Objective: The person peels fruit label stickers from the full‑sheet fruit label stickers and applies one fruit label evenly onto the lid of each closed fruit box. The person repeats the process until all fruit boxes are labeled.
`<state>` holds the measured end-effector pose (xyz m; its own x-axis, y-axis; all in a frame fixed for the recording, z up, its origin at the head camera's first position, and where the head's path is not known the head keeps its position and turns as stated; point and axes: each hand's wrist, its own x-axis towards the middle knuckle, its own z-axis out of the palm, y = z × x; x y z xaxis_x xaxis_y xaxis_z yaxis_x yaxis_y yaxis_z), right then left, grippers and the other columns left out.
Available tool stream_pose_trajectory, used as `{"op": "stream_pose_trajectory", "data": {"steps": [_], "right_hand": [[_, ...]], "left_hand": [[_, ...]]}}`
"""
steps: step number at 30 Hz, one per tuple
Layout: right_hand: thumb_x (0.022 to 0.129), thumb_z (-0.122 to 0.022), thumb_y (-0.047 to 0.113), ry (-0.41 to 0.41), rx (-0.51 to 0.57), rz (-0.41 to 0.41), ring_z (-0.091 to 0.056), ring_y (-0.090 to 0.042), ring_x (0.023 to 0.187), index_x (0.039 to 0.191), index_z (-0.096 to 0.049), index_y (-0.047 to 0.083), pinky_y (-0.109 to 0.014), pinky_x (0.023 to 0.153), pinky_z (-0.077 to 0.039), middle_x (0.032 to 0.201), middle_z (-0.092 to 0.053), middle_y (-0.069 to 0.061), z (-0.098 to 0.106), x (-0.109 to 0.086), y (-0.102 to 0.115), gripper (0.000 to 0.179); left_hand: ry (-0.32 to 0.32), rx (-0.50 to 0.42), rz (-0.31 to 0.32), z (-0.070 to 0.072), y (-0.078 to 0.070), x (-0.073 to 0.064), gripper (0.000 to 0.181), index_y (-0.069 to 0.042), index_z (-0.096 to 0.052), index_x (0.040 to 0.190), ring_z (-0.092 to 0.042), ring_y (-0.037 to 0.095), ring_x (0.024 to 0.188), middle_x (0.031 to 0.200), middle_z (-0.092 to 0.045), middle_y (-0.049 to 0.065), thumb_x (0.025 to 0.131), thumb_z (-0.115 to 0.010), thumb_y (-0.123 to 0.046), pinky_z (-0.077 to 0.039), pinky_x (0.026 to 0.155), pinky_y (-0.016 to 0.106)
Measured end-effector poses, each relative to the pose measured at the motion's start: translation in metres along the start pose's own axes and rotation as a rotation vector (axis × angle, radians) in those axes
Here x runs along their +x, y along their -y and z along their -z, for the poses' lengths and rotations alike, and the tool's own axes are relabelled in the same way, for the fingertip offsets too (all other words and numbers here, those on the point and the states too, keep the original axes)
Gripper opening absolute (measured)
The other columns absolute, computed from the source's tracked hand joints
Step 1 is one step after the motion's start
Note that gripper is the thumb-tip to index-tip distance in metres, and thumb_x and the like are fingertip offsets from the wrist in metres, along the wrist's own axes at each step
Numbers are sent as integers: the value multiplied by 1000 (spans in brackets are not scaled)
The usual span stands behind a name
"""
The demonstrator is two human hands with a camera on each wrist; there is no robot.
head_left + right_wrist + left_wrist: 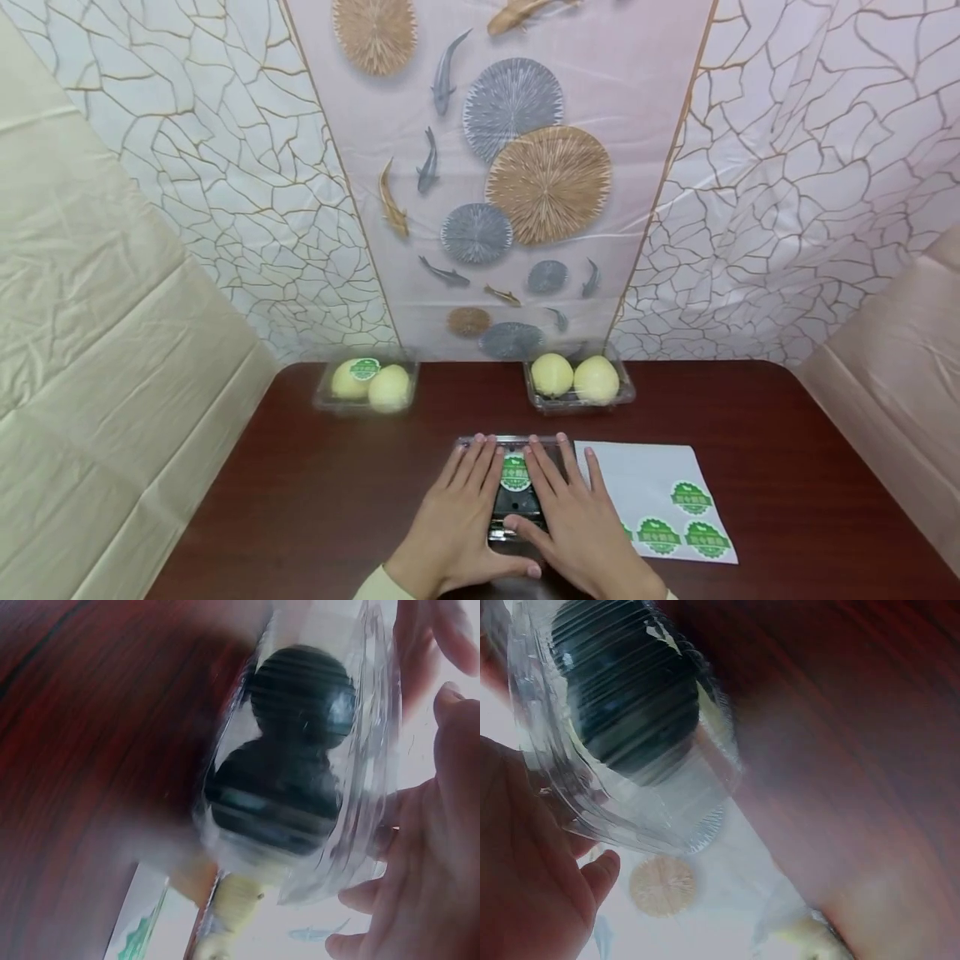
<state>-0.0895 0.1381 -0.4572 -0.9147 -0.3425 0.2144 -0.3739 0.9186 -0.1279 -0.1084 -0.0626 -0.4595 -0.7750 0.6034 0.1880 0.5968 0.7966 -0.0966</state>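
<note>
In the head view a clear plastic box (517,504) sits near the front of the table between the two hands. A round green label (515,472) is on its lid. My left hand (457,521) lies over the lid's left part, fingers straight and pointing away. Over the right part my right hand (577,525) rests likewise, its thumb stretched toward the middle. Through the box's ribbed wall, two dark round items (281,787) show side by side in the right wrist view. The left wrist view shows the same dark shapes (630,697) inside, with the palm above the lid.
Right of the box lies a white label sheet (637,483) with several green round labels (691,498). At the back stand two clear boxes of pale yellow-green round fruit: the left box (324,398) bears a label, the right box (551,406) shows none. Behind hangs a patterned cloth (420,308).
</note>
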Motion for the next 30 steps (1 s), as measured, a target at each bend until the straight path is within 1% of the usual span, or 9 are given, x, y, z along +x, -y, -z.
{"op": "stream_pose_trajectory", "data": {"steps": [6, 9, 12, 15, 17, 19, 24, 27, 30], "right_hand": [[94, -43, 69, -15, 33, -63, -11, -35, 151, 154, -36, 12, -62, 118, -8, 163, -26, -4, 2, -2, -8, 83], [95, -39, 70, 5, 36, -93, -12, -36, 151, 155, -35, 12, -63, 117, -11, 163, -26, -6, 2, -2, -11, 84], [95, -38, 71, 29, 56, -125, -12, -39, 150, 155, -35, 14, -64, 116, -14, 163, -25, -10, 3, -3, -14, 83], [95, -41, 69, 33, 107, -150, -14, -44, 149, 156, -34, 15, -67, 114, -19, 162, -25, -14, 4, -4, -17, 81], [97, -42, 65, 37, 188, -170, -17, -47, 147, 156, -32, 14, -68, 111, -23, 161, -25, -17, 5, -6, -18, 78], [100, -41, 61, 62, 329, -214, -17, -48, 146, 158, -27, 14, -70, 109, -25, 162, -22, -18, 7, -7, -18, 76], [102, -38, 57, 87, 722, -400, -26, -47, 143, 158, -21, 11, -66, 107, -33, 159, -23, -21, 12, -9, -20, 74], [102, -46, 53, 63, 845, -498, -37, -49, 137, 154, -24, 6, -60, 104, -41, 153, -31, -26, 15, -11, -22, 73], [100, -53, 49, 61, 906, -565, -45, -49, 131, 152, -26, 4, -55, 98, -48, 149, -37, -29, 16, -12, -25, 75]], "left_hand": [[-42, 12, 37, -3, 7, -3, 133, -2, -20, 157, -11, 32, 152, 164, -14, 17, 68, -16, -101, -14, 123, 47], [-23, -10, 68, -3, 10, -6, 133, -1, -20, 157, -9, 31, 152, 164, -14, 17, 69, -19, -100, -14, 123, 47], [7, -96, 128, -1, 13, -8, 129, -2, -21, 157, -7, 31, 152, 164, -13, 17, 71, -28, -98, -13, 122, 47], [5, -238, 208, 1, 14, -12, 124, -4, -24, 157, -8, 32, 152, 164, -14, 17, 73, -42, -93, -15, 122, 48], [-16, -341, 267, 2, 13, -14, 122, -4, -26, 156, -11, 34, 151, 163, -16, 19, 72, -51, -89, -18, 121, 51], [-38, -438, 332, 2, 13, -16, 121, -5, -27, 156, -15, 37, 150, 162, -19, 21, 72, -58, -85, -22, 118, 55], [-69, -658, 508, 6, 11, -23, 116, -9, -29, 156, -29, 42, 144, 160, -26, 21, 69, -71, -75, -33, 109, 64], [-94, -787, 581, 10, 12, -26, 112, -10, -32, 154, -37, 42, 140, 157, -33, 18, 70, -77, -67, -36, 107, 63], [-117, -904, 644, 12, 12, -27, 109, -11, -32, 154, -40, 42, 137, 155, -37, 17, 70, -81, -60, -36, 107, 62]]}}
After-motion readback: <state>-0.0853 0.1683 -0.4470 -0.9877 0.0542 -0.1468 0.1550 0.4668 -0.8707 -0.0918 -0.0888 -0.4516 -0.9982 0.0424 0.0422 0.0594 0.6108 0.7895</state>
